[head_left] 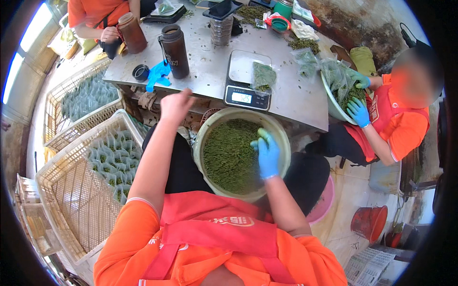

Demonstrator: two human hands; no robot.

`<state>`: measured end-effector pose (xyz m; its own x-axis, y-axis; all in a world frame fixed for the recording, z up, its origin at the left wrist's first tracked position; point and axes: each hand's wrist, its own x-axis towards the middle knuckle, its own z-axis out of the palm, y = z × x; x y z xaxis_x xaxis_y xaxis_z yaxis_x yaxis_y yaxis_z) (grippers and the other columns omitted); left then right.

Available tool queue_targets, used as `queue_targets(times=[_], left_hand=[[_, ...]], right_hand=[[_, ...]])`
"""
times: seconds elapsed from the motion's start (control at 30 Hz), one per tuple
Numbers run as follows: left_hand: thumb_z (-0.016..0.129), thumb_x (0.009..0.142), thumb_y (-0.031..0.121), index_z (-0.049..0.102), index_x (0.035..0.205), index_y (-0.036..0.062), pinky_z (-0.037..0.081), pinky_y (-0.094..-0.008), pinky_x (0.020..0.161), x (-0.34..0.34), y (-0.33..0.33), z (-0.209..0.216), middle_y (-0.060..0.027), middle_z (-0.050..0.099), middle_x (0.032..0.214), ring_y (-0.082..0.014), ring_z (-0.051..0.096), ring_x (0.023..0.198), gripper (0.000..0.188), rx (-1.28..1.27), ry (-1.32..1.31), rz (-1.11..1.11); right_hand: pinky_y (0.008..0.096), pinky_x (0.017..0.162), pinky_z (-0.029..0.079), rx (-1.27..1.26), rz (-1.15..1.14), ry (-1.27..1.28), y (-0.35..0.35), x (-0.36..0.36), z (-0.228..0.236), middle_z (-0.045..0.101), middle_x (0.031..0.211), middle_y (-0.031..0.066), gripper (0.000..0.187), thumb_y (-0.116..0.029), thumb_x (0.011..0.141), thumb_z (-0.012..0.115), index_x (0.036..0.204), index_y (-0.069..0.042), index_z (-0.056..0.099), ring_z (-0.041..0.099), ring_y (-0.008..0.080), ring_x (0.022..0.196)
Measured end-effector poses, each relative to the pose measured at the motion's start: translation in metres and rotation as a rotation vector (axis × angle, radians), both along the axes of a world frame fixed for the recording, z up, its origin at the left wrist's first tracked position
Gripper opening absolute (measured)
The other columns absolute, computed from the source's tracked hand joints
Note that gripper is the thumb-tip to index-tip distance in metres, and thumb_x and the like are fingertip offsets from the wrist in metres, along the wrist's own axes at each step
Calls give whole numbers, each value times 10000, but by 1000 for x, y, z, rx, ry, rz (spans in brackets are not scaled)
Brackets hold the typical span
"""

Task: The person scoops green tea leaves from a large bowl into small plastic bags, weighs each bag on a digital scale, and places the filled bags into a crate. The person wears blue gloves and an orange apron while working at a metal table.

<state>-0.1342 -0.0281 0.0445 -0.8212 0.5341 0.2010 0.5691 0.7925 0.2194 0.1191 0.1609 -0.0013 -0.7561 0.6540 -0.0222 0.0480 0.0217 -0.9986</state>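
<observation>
We seem to be in a small food- or herb-packing workshop: our metal tabletop (298,102) carries a digital scale (238,95) with a clear filled bag (264,76) on it, a plastic crate (71,195) beside us holds rows of similar bags (114,159), and a co-worker (410,127) wears the same orange shirt and red apron (219,236) as ours.

Bright | windows (37,27) blown out at left | left hand (176,108) slightly blurred | edges bent, corners black
</observation>
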Motion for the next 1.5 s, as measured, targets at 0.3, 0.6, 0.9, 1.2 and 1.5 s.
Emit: queue_targets(times=[0.3,0.6,0.9,1.2,1.5], left_hand=[[615,809,282,635,984,151,497,-366,639,29,20,0,-60,666,751,-255,646,713,219,586,-144,55],[667,753,224,597,1031,132,498,-372,645,26,49,9,-72,655,759,-251,635,731,302,593,337,-162],[707,657,219,536,1066,112,479,-399,582,32,46,-9,-111,629,745,-301,621,690,456,348,2,-117],[618,690,115,491,1214,120,491,-382,643,35,49,-7,-113,642,851,-298,622,741,538,427,66,-196],[596,681,76,495,1206,102,491,-382,644,42,48,6,-107,642,924,-285,621,753,535,402,63,-175]], right_hand=[[428,813,489,1009,-50,-256,33,-103,59,438,1315,190,384,-220,854,523,1198,-50,511,552,366,1036],[438,626,502,1400,252,-488,48,-149,96,549,1131,124,215,-249,865,481,1010,-124,578,616,330,760],[432,596,500,1282,533,-360,-25,-159,90,575,1074,148,183,-138,797,500,957,-80,566,635,312,720],[433,604,505,1262,573,-394,-29,-143,96,528,1099,116,272,-113,815,472,1081,-118,524,621,318,719],[435,573,503,1218,558,-240,-29,-134,114,546,1073,163,247,-136,808,495,1047,-87,531,627,329,689]])
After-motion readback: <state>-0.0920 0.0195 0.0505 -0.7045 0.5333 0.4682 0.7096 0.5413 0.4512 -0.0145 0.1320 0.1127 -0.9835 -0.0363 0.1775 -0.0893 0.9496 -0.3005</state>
